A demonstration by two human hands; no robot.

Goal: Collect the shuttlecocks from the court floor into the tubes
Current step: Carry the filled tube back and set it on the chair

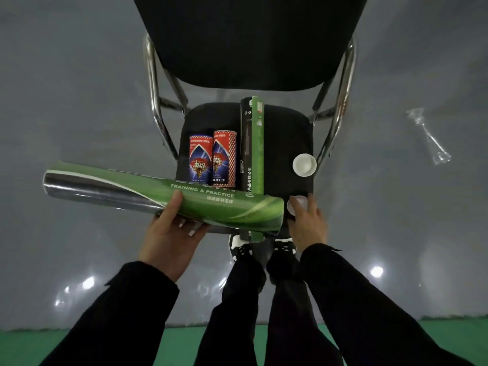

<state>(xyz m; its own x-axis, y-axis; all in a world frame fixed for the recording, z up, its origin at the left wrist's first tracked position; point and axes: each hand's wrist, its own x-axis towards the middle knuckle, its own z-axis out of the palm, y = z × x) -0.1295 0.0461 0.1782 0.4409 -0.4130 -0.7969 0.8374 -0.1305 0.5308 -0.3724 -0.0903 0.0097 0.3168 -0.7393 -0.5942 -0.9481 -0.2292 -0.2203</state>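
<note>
Three tubes [252, 143] lie on a black chair [287, 133].

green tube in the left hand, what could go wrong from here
1. The left hand grips the green tube near its middle, held level above the chair; the end facing the cap looks open, so tilting might spill anything inside.
2. The right hand pinches a white cap by its edge only; it could slip while being pushed on.
3. A second white cap lies close to the seat's right edge, and a sleeve could knock it off.
</note>
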